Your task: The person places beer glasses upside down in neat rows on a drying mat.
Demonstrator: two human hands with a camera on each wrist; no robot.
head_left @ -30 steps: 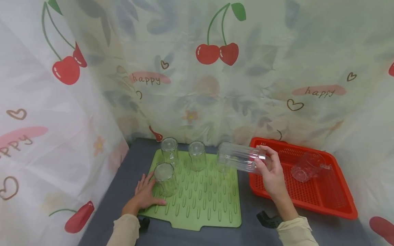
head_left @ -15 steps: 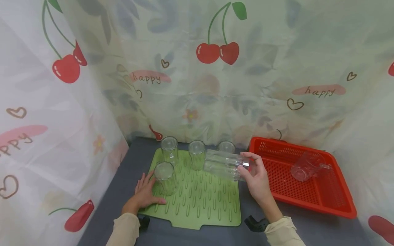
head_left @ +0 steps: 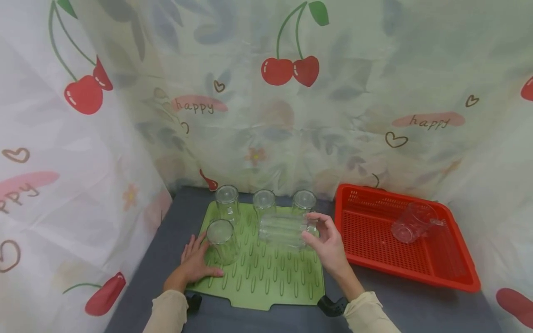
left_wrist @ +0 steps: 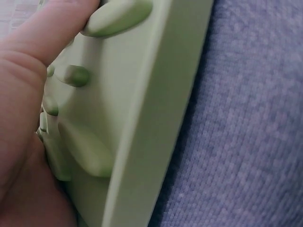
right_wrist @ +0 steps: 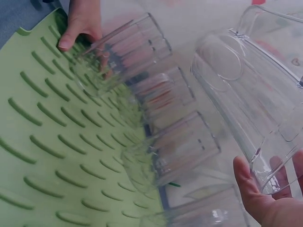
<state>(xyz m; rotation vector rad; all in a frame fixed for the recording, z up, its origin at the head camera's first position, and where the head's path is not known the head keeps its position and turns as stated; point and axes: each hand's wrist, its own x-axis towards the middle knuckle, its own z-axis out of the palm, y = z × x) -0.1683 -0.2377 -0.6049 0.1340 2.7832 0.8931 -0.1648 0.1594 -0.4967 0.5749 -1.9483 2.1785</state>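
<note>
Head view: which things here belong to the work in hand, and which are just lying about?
In the work:
- clear ribbed glass, held sideways by the right hand
- green ridged drying mat, pressed by the left hand
- four upturned clear glasses
- red perforated plastic tray with clear mug

Lying about:
- cherry-print curtain

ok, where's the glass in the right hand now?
Head view: the glass lies sideways in the right hand, above the green mat, just in front of the back-row upturned glasses.

I see the right hand (head_left: 329,243) gripping a clear glass (head_left: 285,229) sideways over the green mat (head_left: 266,273). Left hand (head_left: 195,263) lies flat on the mat's left edge, beside an upturned glass (head_left: 220,238). Red basket (head_left: 416,273) is right of the mat.
</note>
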